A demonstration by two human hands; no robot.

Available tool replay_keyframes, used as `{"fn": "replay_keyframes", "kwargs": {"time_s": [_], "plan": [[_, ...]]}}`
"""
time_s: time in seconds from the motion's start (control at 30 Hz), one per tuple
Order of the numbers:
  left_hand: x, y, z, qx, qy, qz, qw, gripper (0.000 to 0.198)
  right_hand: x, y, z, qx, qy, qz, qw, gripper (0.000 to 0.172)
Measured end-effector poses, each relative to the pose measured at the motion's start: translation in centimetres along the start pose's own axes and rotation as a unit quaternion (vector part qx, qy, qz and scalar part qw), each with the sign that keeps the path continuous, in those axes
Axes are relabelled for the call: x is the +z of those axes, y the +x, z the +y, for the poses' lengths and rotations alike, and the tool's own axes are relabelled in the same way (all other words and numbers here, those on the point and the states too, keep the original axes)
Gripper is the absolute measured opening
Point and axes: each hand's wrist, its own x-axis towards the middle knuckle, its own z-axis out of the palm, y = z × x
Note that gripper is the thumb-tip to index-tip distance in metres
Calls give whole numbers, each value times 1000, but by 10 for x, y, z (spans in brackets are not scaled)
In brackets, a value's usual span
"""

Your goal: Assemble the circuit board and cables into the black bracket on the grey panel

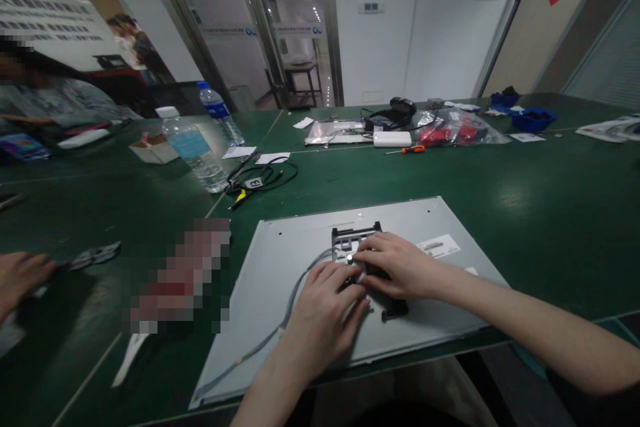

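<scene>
A flat grey metal panel (270, 267), like the back of a screen, lies on the table in front of me. At its middle is a black bracket (343, 235) with metal parts, partly hidden by my hands. My left hand (330, 310) reaches in from the near side, its fingers curled onto the bracket and its thumb a little apart. From the right, my right hand (397, 263) bends its fingers over the bracket's other side. A small round knob (349, 258) shows between the fingertips. A grey cable (290, 303) runs from the bracket to the panel's near left corner.
Water bottles (193, 150) and black cables (270, 180) stand and lie at the back left. An orange screwdriver (413, 149), a white box (393, 139) and a plastic bag (460, 130) lie farther back. Another person's hand (23, 280) rests at the left.
</scene>
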Motion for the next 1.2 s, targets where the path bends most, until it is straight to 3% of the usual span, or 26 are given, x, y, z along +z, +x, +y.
{"fn": "replay_keyframes", "kwargs": {"time_s": [1.2], "plan": [[0, 0, 0, -10, 18, 4, 1000, 14, 4, 2, 2, 9, -15, 3, 1000, 22]]}}
